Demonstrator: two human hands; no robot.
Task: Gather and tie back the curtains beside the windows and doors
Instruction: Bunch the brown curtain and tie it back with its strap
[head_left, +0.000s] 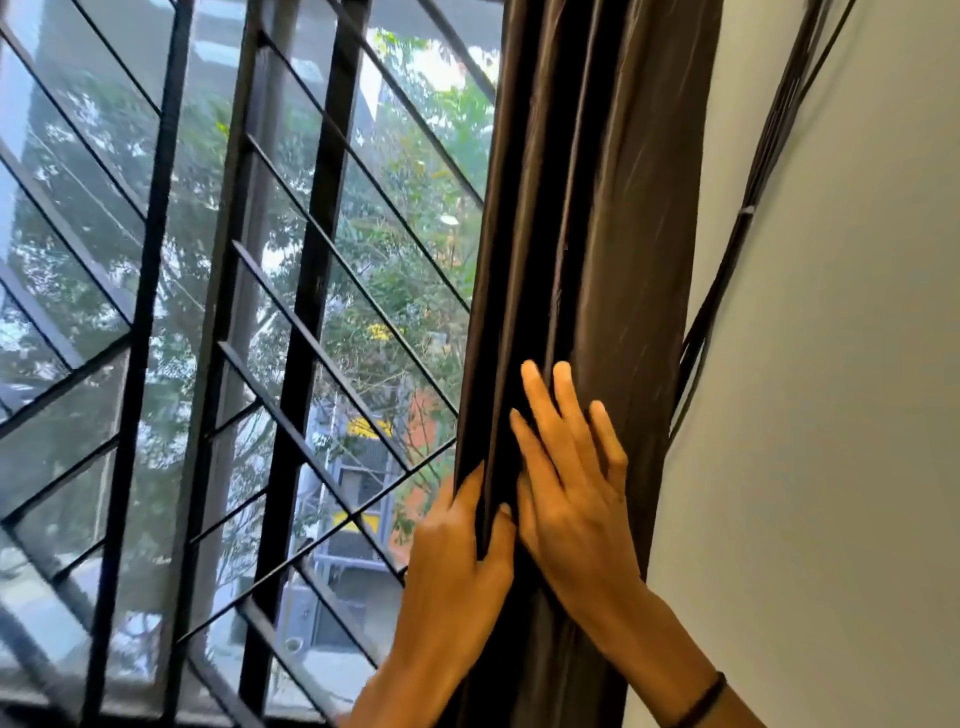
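Beyond the black window grille (306, 291), trees and buildings are seen, and a pale wall (831, 415) closes the right side. The fingers (470, 493) of the left hand (457, 561) are curled into the pleats at the window-side edge of the curtain (623, 208), so that a fold is pinched. The fingers (540, 395) of the right hand (571, 499) are laid straight and spread against the front of the cloth, pressing but gripping nothing. The dark brown curtain is drawn into a narrow column between the grille and the wall.

Since the bundle is only pressed on the right side, pleats could probably slide out from under the flat fingers and the column could spread again once that pressure is eased. No tie-back is visible, so one hand would likely have to be freed to fetch it, and the gather could be lost. Thin black cords (748, 218) hang just beside the curtain on the wall and might be caught in the wrap.
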